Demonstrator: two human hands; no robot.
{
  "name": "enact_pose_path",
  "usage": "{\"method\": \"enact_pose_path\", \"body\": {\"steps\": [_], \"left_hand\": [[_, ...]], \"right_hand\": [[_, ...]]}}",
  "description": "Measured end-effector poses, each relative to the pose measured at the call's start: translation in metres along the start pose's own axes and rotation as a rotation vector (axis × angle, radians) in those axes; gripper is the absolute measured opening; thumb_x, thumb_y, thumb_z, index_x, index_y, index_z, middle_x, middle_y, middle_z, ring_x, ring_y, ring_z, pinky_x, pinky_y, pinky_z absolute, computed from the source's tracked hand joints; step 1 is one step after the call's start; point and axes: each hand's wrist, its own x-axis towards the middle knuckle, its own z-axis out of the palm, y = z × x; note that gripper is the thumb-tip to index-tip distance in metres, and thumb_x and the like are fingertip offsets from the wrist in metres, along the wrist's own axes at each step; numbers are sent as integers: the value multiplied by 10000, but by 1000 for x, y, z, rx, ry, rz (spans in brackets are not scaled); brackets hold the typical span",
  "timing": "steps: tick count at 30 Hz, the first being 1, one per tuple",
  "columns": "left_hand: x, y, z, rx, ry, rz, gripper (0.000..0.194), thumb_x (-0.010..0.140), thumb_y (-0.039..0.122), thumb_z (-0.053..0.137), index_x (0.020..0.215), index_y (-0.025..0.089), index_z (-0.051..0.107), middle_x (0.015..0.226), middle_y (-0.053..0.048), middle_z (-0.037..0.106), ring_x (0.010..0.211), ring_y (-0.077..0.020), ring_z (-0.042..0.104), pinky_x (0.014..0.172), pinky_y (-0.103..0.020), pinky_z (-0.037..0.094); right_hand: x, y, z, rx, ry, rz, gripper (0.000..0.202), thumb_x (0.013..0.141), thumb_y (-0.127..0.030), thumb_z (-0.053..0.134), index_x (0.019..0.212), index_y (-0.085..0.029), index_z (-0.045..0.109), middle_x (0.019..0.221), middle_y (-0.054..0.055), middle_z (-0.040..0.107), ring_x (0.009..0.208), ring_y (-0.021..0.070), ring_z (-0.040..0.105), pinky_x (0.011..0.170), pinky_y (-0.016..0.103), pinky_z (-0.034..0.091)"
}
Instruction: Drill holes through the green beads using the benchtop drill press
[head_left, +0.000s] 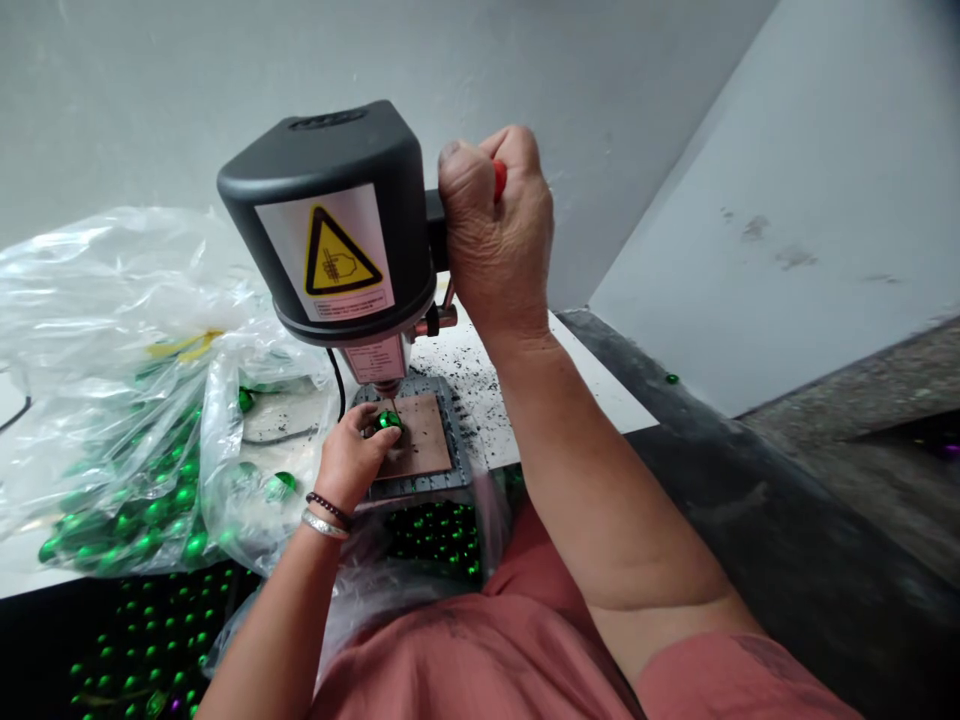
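My left hand [351, 458] grips a shiny green ball [389, 421] between thumb and fingers. The ball sits on a brown board [424, 440] lying on the dark base of a drill press [255, 190], directly under its thin bit. From this angle I cannot tell whether the bit touches the ball. My right hand [501, 240] is raised beside the machine's black head, its fingers wrapped round a feed handle [500, 180] whose red end shows between them.
A clear plastic bag [112, 290] with many green balls spreads over the white table's left side. Another loose green ball [281, 486] lies near my left wrist. Dark shavings [469, 385] litter the table beside the base. More green balls [435, 535] lie below the table edge.
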Motion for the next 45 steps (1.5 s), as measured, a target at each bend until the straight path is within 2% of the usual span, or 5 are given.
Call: {"method": "enact_pose_path", "body": {"steps": [5,12,20,28,45], "left_hand": [[-4,9,2,286,-19,20,403,691,341,617,1068,202,645,946,-55,696,851,-213,625,744,-299,453],[2,6,5,296,-50,163,397,635,334,671,1009,202,674,1045,-73,668,957,-240,600,841,-324,434],[6,-1,8,278,-62,184,419,622,336,681,1020,204,673,1044,-75,669,946,-222,599,835,-309,426],[1,6,5,359,-90,185,388,668,352,639,1031,218,673,931,-51,685,836,-212,604,729,-291,424],[0,1,8,328,-33,148,410,639,359,671,1032,243,685,1035,-74,691,924,-256,606,778,-311,415]], "right_hand": [[-1,0,-1,3,-17,11,279,838,-376,452,666,-215,302,635,-40,376,601,75,341,610,206,345],[1,-1,-1,-28,-12,24,285,828,-368,477,667,-208,306,614,-44,359,582,67,328,579,199,350],[-43,-7,-30,-141,70,-252,157,811,-295,443,703,-199,382,611,-42,381,557,55,355,575,204,372],[-82,4,-52,-376,7,-477,71,777,-182,420,712,-208,405,584,-32,417,534,78,372,549,255,355],[-109,25,-44,-284,74,-448,161,733,-113,439,842,-229,410,659,-17,448,599,100,432,569,264,361]]}}
